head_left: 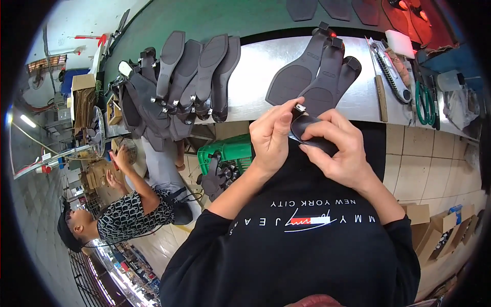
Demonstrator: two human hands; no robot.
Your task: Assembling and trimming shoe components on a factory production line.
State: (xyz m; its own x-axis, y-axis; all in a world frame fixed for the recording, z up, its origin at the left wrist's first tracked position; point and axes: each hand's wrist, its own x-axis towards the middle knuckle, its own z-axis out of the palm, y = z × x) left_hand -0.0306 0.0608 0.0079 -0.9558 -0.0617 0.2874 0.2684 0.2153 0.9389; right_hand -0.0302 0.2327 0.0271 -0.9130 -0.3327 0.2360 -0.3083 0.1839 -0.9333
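Just above the near edge of the metal-topped bench (250, 71), both my hands are closed on a dark sandal (305, 123). My left hand (271, 137) pinches it beside a small shiny buckle (300, 107). Curled around the dark bent part is my right hand (341, 146), which covers some of it. Beyond my hands lie a few dark grey sandals (299, 77) with buckled straps, their soles facing up. More grey sandals (197, 66) overlap in a row at the left of the bench.
Right of the sandals are a wooden-handled tool (381, 97), a utility knife (393, 74), green-handled scissors (423, 102) and a white block (400, 43). A green crate (225, 148) holds sandals below the bench. Cardboard boxes (434, 230) stand lower right. A co-worker (130, 210) works at left.
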